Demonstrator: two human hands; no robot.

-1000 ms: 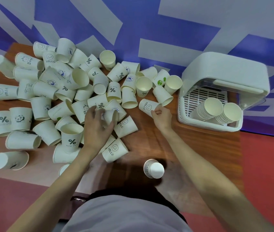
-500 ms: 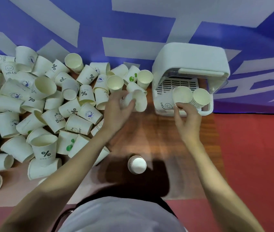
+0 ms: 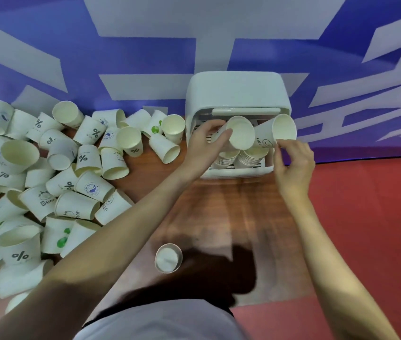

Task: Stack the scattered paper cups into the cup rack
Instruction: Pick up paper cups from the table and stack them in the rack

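**Both hands now at the rack, one cup each**

Change since half a second ago: the left hand [image 3: 204, 146], which was then mid-table carrying a cup away from the pile, now sits at the mouth of the cup rack [image 3: 236, 94]. Its fingers and thumb curl round the wall of a plain cup [image 3: 240, 133], held tilted with the open end towards the camera, just above the left stack [image 3: 225, 159]. The right hand [image 3: 292, 165], a moment ago pushing its cup against the front of the rack, now holds the smiley cup [image 3: 275, 132] higher, pinched at the lower rim between thumb and fingertips, the other fingers loosely curled. That cup is tilted, mouth up and to the right, above the right stack [image 3: 251, 155].

One second ago both hands were in the loose pile [image 3: 59, 173], each picking up.

Reading: pick and carry are finished for this pair; neither cup is nested yet. Both stacks lie inside the rack on its slatted floor, and whether the held cups touch them cannot be told.

Where things stand: two short stacks in the rack, many cups scattered at the left of the wooden table [image 3: 219, 204], one lone cup [image 3: 168, 257] upside down near the body. Task is in its early part.

Next, by judgement: each cup needs turning to match its stack's lean before it slides in. A crooked entry could jam the rim or shove the stack back.
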